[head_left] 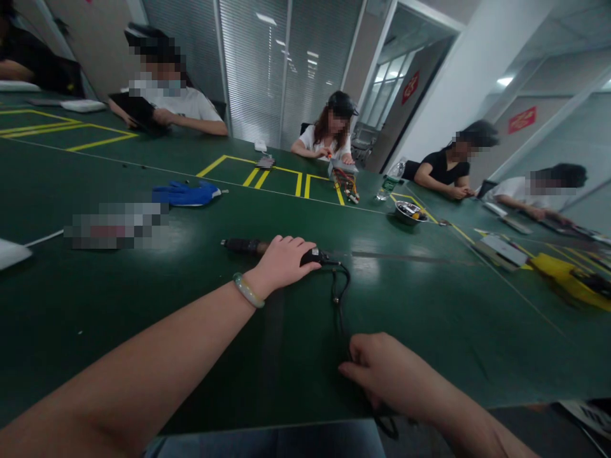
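Note:
An electric screwdriver point(241, 245), black with a brownish band, lies lengthwise on the green table with its tip to the left. My left hand point(284, 262) is wrapped over its body from above, a pale bangle at the wrist. From the tool's right end a black cable point(340, 312) with a small loop runs toward me. My right hand point(382, 369) is closed around that cable near the table's front edge. The cable's lower end hangs past the edge, partly hidden by the hand.
A blue glove point(186, 194) lies at the left. Farther back are a water bottle point(389, 183), a metal bowl point(410, 213) of small parts and a metal box with wires point(344, 175). A yellow bin point(570, 280) stands right. Several people sit around the table point(191, 331).

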`<move>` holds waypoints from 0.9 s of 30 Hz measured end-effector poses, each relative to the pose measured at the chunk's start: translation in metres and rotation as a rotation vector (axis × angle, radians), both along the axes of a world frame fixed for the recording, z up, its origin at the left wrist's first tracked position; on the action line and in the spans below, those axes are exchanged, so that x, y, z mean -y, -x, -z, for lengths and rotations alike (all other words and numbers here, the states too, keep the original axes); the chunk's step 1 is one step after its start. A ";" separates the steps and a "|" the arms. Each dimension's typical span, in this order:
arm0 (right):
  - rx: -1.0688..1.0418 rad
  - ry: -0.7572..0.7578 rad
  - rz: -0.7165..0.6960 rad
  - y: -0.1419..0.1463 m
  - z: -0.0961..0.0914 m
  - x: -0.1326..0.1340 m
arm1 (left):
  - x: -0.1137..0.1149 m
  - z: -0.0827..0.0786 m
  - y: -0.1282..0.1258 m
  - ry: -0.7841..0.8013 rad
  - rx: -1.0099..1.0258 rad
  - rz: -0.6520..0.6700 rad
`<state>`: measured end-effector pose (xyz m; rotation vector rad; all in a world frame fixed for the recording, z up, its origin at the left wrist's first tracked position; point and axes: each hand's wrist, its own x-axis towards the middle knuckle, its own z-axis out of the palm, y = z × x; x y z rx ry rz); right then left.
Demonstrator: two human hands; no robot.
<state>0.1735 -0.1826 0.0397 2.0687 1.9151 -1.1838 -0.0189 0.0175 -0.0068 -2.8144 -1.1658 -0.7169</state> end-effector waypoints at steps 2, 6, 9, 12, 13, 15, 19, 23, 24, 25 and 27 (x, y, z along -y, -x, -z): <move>-0.054 0.027 -0.026 0.011 0.002 -0.008 | 0.000 0.000 0.000 -0.020 -0.001 0.003; 0.203 -0.329 -0.058 0.017 0.000 -0.046 | 0.001 -0.002 0.001 -0.028 -0.002 0.006; 0.374 -0.566 0.041 0.005 -0.002 -0.084 | 0.002 -0.005 0.000 -0.017 0.002 0.013; 0.368 -0.544 0.066 -0.009 0.003 -0.113 | 0.004 -0.007 -0.001 -0.002 0.013 0.028; 0.356 -0.535 0.056 -0.012 0.006 -0.117 | 0.005 -0.008 -0.002 0.002 0.020 0.033; 0.313 -0.537 0.027 -0.017 0.015 -0.121 | 0.006 -0.009 -0.003 0.007 0.035 0.034; 0.180 -0.574 0.000 -0.021 0.031 -0.115 | 0.006 -0.010 -0.005 0.016 0.037 0.020; 0.058 -0.579 0.030 -0.028 0.037 -0.117 | 0.009 -0.011 -0.007 0.016 0.016 -0.018; 0.037 -0.579 0.036 -0.030 0.037 -0.119 | 0.011 -0.012 -0.008 0.013 0.012 -0.032; 0.018 -0.579 0.040 -0.033 0.037 -0.121 | 0.014 -0.013 -0.010 0.013 0.008 -0.044; -0.020 -0.578 0.033 -0.038 0.036 -0.125 | 0.019 -0.015 -0.012 0.018 0.004 -0.056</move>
